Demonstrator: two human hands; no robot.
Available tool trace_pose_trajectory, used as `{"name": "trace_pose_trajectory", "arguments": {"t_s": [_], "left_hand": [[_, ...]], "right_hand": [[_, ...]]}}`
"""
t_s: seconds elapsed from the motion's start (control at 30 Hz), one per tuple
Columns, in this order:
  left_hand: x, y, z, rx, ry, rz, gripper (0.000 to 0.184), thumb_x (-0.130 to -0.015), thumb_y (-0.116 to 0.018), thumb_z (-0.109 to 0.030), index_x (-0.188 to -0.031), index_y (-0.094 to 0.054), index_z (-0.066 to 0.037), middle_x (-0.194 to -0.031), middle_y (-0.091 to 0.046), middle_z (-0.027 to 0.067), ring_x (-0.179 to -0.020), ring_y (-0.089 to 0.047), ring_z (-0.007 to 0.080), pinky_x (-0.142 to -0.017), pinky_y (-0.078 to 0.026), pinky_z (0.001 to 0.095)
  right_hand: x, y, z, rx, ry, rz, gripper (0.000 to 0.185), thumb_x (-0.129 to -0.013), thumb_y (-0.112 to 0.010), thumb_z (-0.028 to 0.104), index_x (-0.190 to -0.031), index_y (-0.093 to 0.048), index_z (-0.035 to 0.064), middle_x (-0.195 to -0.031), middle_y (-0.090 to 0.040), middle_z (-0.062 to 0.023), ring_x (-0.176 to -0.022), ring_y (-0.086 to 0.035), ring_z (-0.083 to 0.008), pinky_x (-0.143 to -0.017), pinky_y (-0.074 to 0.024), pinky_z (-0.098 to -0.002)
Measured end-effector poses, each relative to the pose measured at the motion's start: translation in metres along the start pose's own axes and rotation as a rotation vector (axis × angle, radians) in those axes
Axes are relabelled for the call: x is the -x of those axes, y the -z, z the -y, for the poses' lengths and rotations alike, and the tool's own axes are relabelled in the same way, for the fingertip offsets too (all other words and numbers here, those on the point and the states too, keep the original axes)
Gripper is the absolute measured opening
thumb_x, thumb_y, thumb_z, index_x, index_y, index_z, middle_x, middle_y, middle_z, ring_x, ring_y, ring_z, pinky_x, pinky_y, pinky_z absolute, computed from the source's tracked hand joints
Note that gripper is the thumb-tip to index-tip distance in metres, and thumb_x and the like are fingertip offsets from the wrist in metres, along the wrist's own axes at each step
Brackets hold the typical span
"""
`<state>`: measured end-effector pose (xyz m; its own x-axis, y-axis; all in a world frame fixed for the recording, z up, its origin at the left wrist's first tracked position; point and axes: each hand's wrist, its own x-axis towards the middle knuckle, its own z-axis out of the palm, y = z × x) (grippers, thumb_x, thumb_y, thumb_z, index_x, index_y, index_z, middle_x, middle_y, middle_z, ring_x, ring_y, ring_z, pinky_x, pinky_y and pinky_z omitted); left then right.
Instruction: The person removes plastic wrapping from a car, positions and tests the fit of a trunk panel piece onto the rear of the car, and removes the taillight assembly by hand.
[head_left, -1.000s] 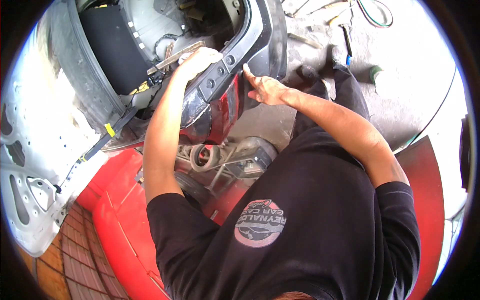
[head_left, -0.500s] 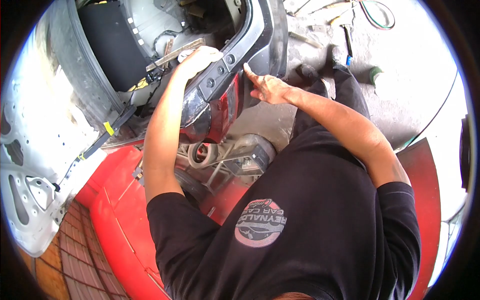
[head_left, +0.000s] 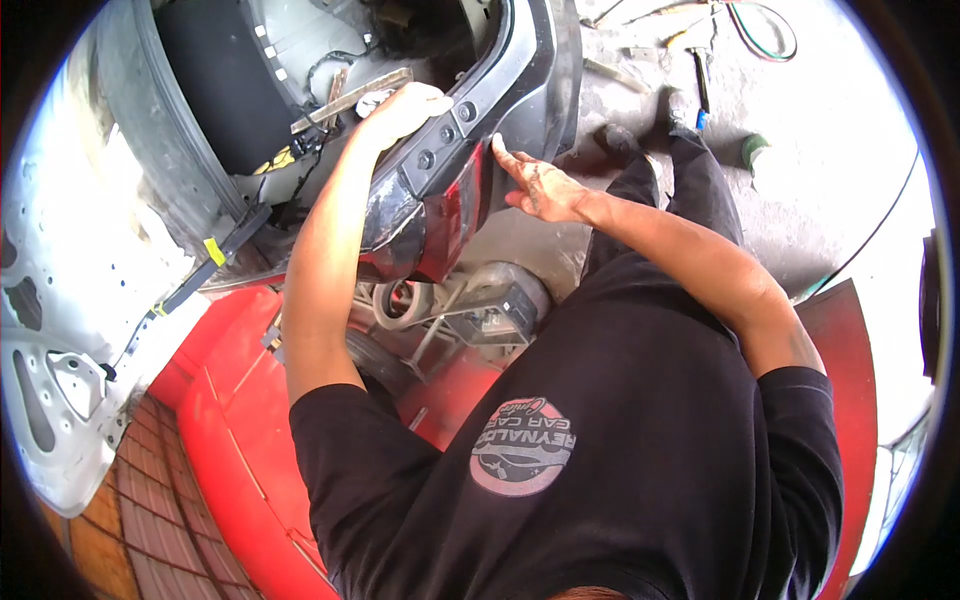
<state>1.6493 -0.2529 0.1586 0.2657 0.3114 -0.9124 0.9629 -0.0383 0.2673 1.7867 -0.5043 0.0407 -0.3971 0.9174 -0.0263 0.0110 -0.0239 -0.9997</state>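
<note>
The rear of a car fills the upper left, with a grey panel point(head_left: 447, 133) bearing round fasteners along its opening. My left hand point(head_left: 408, 112) is hooked over the inner edge of this panel, the thumb lying on top and the other fingers mostly hidden. A whitish crumpled piece point(head_left: 372, 103) lies against that hand. Below the panel sits a red tail light point(head_left: 455, 215). My right hand point(head_left: 540, 188) is beside the light's upper corner. Its index finger is stretched out with the tip at the dark bumper corner point(head_left: 522, 122), and nothing is held in it.
Inside the opening lie a wooden strip point(head_left: 352, 100) and loose wiring. A hammer point(head_left: 701, 85) and coiled hose point(head_left: 765, 35) are on the floor at upper right. Another person's dark trousers point(head_left: 705, 185) and shoes are near the bumper. Red panels point(head_left: 235, 400) stand at lower left.
The view has shifted slightly. My right index fingertip has moved a little down towards the tail light's corner. My left hand keeps its place on the panel edge.
</note>
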Motion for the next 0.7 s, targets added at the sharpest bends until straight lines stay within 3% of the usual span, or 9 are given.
{"name": "trace_pose_trajectory", "arguments": {"t_s": [0.17,0.37,0.47,0.57,0.6,0.7], "left_hand": [[0.0,0.001,-0.001,-0.101,-0.007,-0.019,0.034,-0.102,-0.06,-0.033,-0.096,-0.072,-0.002,-0.083,-0.068,0.0006,-0.078,-0.061,0.0117,-0.077,-0.05,0.0333],[-0.001,0.0,0.001,-0.017,0.023,-0.02,0.033,-0.102,-0.06,-0.032,-0.098,-0.073,-0.002,-0.086,-0.068,0.0012,-0.081,-0.061,0.012,-0.079,-0.05,0.0332],[-0.003,0.003,0.002,0.042,0.028,0.007,0.032,-0.102,-0.06,-0.03,-0.102,-0.074,-0.002,-0.09,-0.069,0.002,-0.085,-0.062,0.0129,-0.082,-0.051,0.0333],[-0.002,0.0,0.005,0.079,0.015,0.007,0.031,-0.1,-0.063,-0.028,-0.103,-0.075,0.0,-0.092,-0.072,0.0045,-0.084,-0.065,0.0141,-0.081,-0.052,0.0336],[-0.002,0.001,0.004,0.087,0.0,0.001,0.03,-0.099,-0.064,-0.027,-0.102,-0.075,0.001,-0.092,-0.074,0.0056,-0.083,-0.066,0.0146,-0.079,-0.053,0.0336],[0.003,-0.001,0.005,0.107,-0.086,-0.058,0.031,-0.099,-0.064,-0.028,-0.105,-0.075,0.001,-0.093,-0.074,0.0053,-0.084,-0.066,0.0147,-0.081,-0.053,0.034]], "right_hand": [[-0.009,0.013,0.03,-0.025,-0.16,0.114,0.089,-0.093,-0.063,0.014,-0.158,-0.007,-0.0112,-0.137,-0.049,-0.0362,-0.125,-0.054,-0.0514,-0.107,-0.0449,-0.0496],[-0.009,0.013,0.026,-0.004,-0.133,0.088,0.087,-0.093,-0.062,0.016,-0.156,-0.009,-0.0118,-0.134,-0.05,-0.0384,-0.125,-0.054,-0.0509,-0.106,-0.0453,-0.0486],[-0.007,0.022,0.027,-0.02,-0.131,0.091,0.084,-0.094,-0.063,0.018,-0.158,-0.014,-0.0087,-0.137,-0.051,-0.035,-0.127,-0.053,-0.0506,-0.105,-0.0464,-0.0489],[-0.012,0.0,-0.001,-0.165,-0.124,-0.206,0.06,-0.098,-0.065,0.016,-0.149,-0.044,-0.0071,-0.115,-0.064,-0.0292,-0.104,-0.066,-0.0409,-0.093,-0.0527,-0.0437],[-0.016,0.0,0.003,-0.255,-0.16,-0.343,0.043,-0.104,-0.062,0.028,-0.129,-0.062,-0.0064,-0.095,-0.071,-0.0223,-0.089,-0.071,-0.0342,-0.083,-0.0545,-0.0429],[-0.03,0.009,0.002,-0.118,-0.223,-0.221,0.048,-0.106,-0.056,0.041,-0.103,-0.066,-0.0066,-0.08,-0.069,-0.017,-0.077,-0.068,-0.0292,-0.074,-0.0526,-0.043]]}}
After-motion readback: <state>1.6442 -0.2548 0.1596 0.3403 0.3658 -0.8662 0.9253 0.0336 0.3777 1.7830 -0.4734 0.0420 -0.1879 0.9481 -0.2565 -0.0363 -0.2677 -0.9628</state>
